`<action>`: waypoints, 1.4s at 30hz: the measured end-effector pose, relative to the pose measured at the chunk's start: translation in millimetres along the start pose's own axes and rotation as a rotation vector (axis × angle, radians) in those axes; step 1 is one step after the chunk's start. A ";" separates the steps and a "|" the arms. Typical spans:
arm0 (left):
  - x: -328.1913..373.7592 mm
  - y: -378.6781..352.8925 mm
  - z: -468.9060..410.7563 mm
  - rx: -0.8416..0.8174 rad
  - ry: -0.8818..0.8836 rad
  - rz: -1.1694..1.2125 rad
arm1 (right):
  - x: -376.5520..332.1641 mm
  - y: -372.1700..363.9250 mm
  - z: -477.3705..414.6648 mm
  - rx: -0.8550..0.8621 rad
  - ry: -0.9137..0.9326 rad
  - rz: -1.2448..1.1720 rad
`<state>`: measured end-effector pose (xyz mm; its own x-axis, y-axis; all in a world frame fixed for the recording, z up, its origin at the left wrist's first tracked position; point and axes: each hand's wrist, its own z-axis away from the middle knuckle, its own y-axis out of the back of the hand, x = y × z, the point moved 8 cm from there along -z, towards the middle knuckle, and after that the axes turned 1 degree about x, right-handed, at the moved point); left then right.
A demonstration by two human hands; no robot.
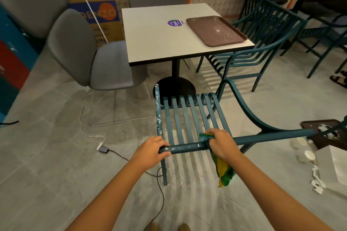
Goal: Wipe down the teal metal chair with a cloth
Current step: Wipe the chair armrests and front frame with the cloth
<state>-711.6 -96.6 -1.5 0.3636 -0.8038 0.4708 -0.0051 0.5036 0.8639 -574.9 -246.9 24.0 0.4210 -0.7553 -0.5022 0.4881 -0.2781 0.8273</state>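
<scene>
The teal metal chair (187,116) stands in front of me, its slatted seat facing away and its top rail running across the lower middle of the view. White specks cover the rail and the left post. My left hand (153,149) grips the left end of the rail. My right hand (220,143) wraps a green and yellow cloth (224,171) around the rail further right; the cloth's loose end hangs below the rail.
A white table (159,43) with a brown tray (216,30) stands beyond the chair. Grey padded chairs (78,48) sit at left, other teal chairs (262,43) at right. A cable and charger (103,149) lie on the floor at left. Litter and a dark tray (323,133) lie at right.
</scene>
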 end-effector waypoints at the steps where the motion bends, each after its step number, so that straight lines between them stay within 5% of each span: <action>1: -0.2 0.2 -0.2 0.004 0.003 0.006 | 6.3 5.9 -2.4 0.016 -0.006 -0.002; 15: -0.2 -1.7 3.0 0.001 0.081 -0.016 | -29.2 -18.5 4.9 0.045 0.171 0.266; 23: 1.1 -0.9 3.7 0.017 0.088 -0.005 | -15.3 0.1 24.0 0.188 0.220 -0.100; 33: 2.2 -1.9 6.8 0.042 0.098 -0.004 | 15.0 -14.5 39.0 0.283 0.128 -0.123; 42: 3.1 -1.0 9.6 0.085 0.116 -0.008 | -23.0 -43.9 49.8 0.293 0.238 -0.132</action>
<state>-719.4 -102.6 0.8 0.4690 -0.7634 0.4442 -0.0791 0.4646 0.8820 -644.1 -246.9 11.8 0.5516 -0.5524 -0.6250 0.3259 -0.5470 0.7711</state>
